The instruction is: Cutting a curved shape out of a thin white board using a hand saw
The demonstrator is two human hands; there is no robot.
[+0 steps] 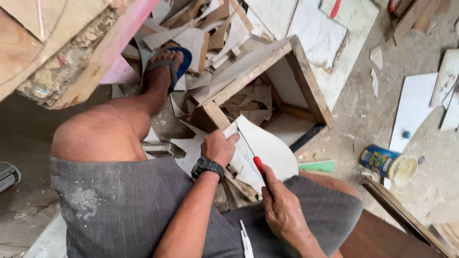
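Two hands work one white sheet piece (267,148), which lies across the person's lap, between the knees, just in front of an open wooden box frame (306,86) on the floor; the left hand (217,147), with a black wristwatch (207,166), presses flat on the sheet's near-left part, fingers closed down on it to pin it; the right hand (282,208) has its grip closed around a red-handled cutting tool (258,165), whose thin blade points away from the body and slightly left, touching the sheet's surface. The tool's long axis runs from the right hand up toward the left hand's fingertips, so the blade line passes just beside those fingers; the sheet's curved edge lies to the right of the blade. White offcuts (191,40) litter the floor around a sandalled foot (165,67); a tin with a yellow lid (389,163) lies on its side well apart to the right.
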